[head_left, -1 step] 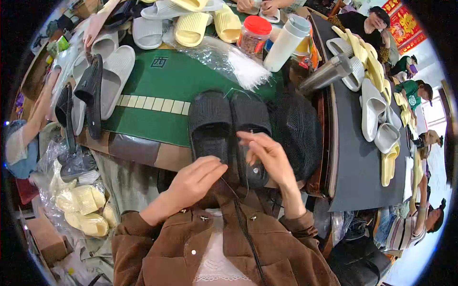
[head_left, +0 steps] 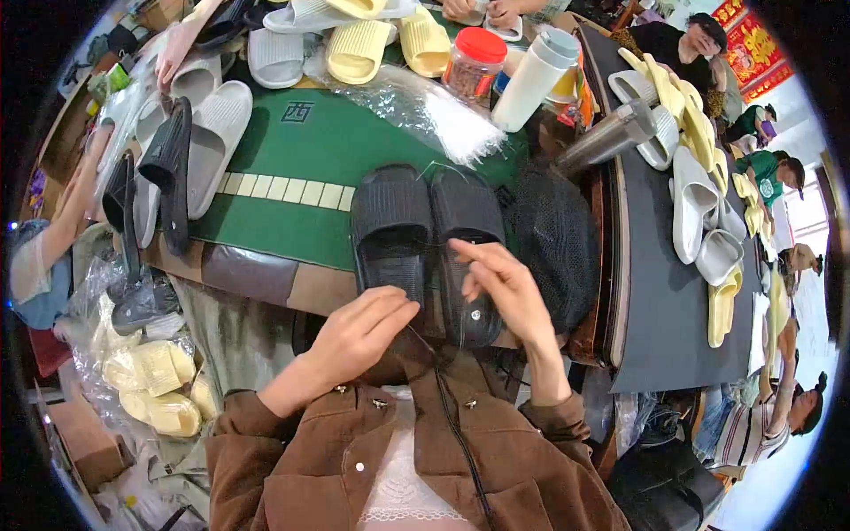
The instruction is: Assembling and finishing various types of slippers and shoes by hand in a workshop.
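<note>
A pair of black slippers lies side by side at the near edge of the green mat, toes pointing away: the left slipper [head_left: 392, 212] and the right slipper [head_left: 467, 208]. A thin clear loop shows between their toe ends. My left hand [head_left: 365, 332] is at the heel of the left slipper, fingertips pressed together; whatever they pinch is too small or hidden. Above the right slipper's footbed hovers my right hand [head_left: 506, 288], index finger stretched to the left and thumb apart from it. A small round pale spot [head_left: 476, 315] shows on that footbed.
Grey and black slippers [head_left: 217, 146] crowd the mat's left side. Beyond lie a bundle of white plastic strands [head_left: 460, 124], a red-lidded jar [head_left: 475, 64] and a white bottle [head_left: 535, 80]. A black mesh bag [head_left: 553, 248] sits right. Other people work around.
My right hand's fingertips have shifted very slightly to the right and away from me. My left hand and the slippers stay almost the same.
</note>
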Motion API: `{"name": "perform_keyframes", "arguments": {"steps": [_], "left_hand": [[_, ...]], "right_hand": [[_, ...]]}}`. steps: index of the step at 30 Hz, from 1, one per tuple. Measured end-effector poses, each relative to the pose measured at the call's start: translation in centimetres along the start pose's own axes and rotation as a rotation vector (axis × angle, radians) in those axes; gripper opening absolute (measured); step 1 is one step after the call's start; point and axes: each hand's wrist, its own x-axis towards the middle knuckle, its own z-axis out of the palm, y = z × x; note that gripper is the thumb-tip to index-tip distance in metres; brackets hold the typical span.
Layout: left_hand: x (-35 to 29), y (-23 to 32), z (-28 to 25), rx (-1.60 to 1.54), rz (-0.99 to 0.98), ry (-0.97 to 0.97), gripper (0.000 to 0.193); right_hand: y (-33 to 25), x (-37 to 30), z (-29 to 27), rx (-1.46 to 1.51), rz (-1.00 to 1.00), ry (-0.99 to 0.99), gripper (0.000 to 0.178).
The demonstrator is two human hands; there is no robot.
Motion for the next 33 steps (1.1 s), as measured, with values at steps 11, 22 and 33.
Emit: {"name": "perform_keyframes", "arguments": {"steps": [11, 22, 33], "left_hand": [[-0.2, -2.6, 1.8, 0.149, -0.125, -0.017, 0.031], [2.5, -3.1, 3.9, 0.157, -0.383, -0.13, 0.074], [5.5, -4.1, 6.4, 0.198, -0.479, -0.174, 0.086]], "right_hand": [[-0.2, -1.4, -0.9, -0.074, 0.168, 0.256, 0.019], [3.4, 1.0, 0.5, -0.803, -0.358, 0.191, 0.031], [8.2, 8.5, 0.2, -1.015, -0.5, 0.202, 0.053]]}}
